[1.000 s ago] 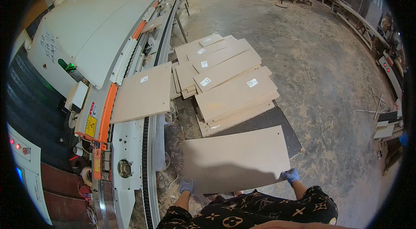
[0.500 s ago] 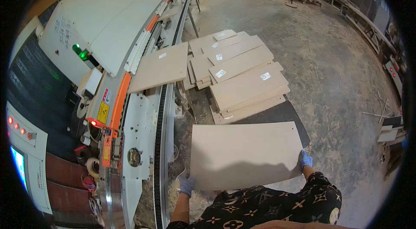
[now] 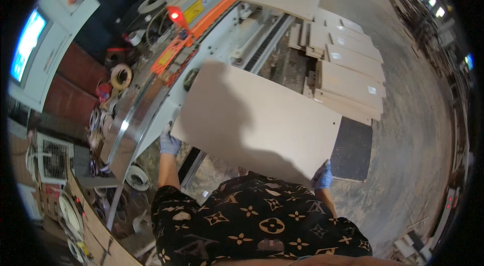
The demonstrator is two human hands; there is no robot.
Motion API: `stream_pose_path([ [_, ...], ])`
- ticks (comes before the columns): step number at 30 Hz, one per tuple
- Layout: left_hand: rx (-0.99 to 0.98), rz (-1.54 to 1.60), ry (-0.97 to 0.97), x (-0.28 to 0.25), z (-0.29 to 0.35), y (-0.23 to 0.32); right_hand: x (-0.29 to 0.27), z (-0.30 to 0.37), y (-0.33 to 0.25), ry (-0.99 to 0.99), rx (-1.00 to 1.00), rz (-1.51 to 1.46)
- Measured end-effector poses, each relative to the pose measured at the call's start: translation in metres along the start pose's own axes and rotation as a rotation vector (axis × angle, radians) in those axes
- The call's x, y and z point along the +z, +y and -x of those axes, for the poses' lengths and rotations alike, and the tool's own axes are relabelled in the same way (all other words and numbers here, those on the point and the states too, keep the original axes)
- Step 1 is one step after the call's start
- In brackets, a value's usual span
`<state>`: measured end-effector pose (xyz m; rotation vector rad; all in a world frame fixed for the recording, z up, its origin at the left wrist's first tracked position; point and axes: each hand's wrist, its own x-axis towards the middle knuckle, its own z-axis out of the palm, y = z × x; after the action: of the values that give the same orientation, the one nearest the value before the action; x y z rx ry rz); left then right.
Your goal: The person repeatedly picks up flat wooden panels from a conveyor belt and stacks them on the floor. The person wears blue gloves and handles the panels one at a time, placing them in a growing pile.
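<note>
Holding a beige board [image 3: 272, 110] in front of the patterned black shirt [image 3: 257, 215], above the floor [image 3: 408, 130], slanted in view from upper left to lower right. Closing the left grip [image 3: 170, 142] around the near left corner and the right grip [image 3: 322, 174] around the right end, beside the near corner, both in pale blue gloves [image 3: 171, 146]. Showing a small dark hole [image 3: 334, 124] near the board's far right corner and a broad shadow [image 3: 217, 105] across the face. Hiding part of a pale machine [image 3: 212, 47] with an orange rail [image 3: 216, 13] behind the board; impossible to tell whether touching or just above. Overlapping, in view, a black sheet [image 3: 353, 150] by the right end, near a pile of similar boards [image 3: 348, 82] with white labels [image 3: 371, 90]. Leaving in sight, farther off, another board [image 3: 285, 0] laid across the machine. Taking in, at left, a lit screen [image 3: 27, 47], a red light [image 3: 174, 15] and a yellowish roll [image 3: 128, 82].
</note>
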<state>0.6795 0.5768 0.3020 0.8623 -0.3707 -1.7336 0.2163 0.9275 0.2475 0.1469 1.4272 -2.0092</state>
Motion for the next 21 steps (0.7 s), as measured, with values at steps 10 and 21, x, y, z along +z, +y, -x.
stream_pose_path([
  [10, 0.141, -0.059, 0.183, -0.018, -0.045, 0.003, 0.128, 0.047, 0.046, -0.228, 0.365, 0.398],
  [21, 0.151, -0.212, 0.34, -0.033, -0.117, 0.008, 0.199, 0.057, 0.07, -0.389, 0.429, 0.259],
])
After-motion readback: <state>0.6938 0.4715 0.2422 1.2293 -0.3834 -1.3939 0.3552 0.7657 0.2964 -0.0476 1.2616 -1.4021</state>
